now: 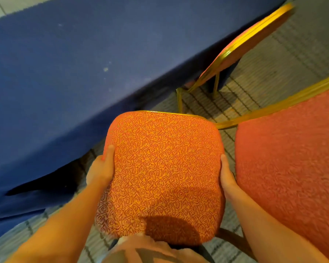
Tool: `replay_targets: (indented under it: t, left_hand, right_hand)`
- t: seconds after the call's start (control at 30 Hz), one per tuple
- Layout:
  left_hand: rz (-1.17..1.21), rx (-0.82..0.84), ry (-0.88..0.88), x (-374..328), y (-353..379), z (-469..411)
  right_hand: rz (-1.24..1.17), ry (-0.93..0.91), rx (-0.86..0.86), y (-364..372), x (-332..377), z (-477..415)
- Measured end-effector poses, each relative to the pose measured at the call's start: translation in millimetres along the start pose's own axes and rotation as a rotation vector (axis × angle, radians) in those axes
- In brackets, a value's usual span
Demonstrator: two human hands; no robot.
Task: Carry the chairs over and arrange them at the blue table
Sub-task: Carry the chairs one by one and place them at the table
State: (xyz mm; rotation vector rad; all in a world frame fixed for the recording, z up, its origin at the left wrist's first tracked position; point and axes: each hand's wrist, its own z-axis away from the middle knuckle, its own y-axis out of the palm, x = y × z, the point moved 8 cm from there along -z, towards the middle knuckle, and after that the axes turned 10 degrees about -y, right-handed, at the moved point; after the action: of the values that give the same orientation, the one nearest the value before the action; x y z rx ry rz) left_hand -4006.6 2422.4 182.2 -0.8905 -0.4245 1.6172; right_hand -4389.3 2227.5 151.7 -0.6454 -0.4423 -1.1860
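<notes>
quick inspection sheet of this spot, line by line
surface: blue table, cloth bare but for a few specks
job's things: held chair, patterned pad facing up; far chair tucked at the table; near chair right of the held one
clutter: nothing seen
grippers: left hand and right hand grip the held chair's pad edges
cables: nothing seen
surroundings: striped carpet
</notes>
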Motion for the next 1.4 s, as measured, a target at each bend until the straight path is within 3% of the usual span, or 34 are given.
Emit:
replay_targets:
  t: [0.17, 0.57, 1.03, 1.2, 1.4]
  left_hand:
    - [-0.134, -0.051, 0.052, -39.6, 23.1, -6.0]
    - [-0.267, 0.005, 0.282, -135.6, 119.6, -72.5]
    - [-0.280, 0.060, 0.501, -205.8, 229.3, -169.2]
    - [-0.340, 0.042, 0.517, -221.8, 262.9, -199.6]
    - [-0.426, 0.032, 0.531, -236.3, 303.5, -228.1]
  right_hand:
    - [-0.109, 0.110, -0.096, -34.6, -56.9, -11.9]
    - [-0.310, 0.057, -0.272, -48.4, -90.5, -81.4]
    - [-0.418, 0.075, -0.361, -30.3, -136.2, -191.5]
    - [-0.449, 0.138, -0.413, -28.5, -173.0, -233.1]
    - [-0.480, 0.212, -0.359, -9.1, -198.6, -258.9]
